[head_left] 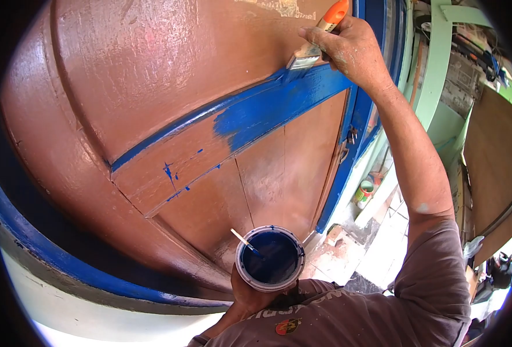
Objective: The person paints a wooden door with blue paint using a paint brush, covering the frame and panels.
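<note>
A paintbrush [327, 26] with an orange-tipped handle is gripped in my right hand [357, 52]. Its bristles press on the blue-painted rail of the brown wooden door [152, 69], along the rail's upper edge. Wet blue paint [285, 104] covers the right part of this rail, while its left part is brown with a few blue specks. Low in front of my body, my left hand [250, 295] is wrapped round a round white tub [241, 272] of dark blue paint. A thin pale stick [245, 241] leans in the tub, its lower end blue.
A blue door frame [348, 168] with a metal latch [352, 135] runs along the right. Beyond it are a pale green post [432, 69], a small can [364, 191] near the floor, and a brown board [490, 173]. A blue-edged band curves along the lower left.
</note>
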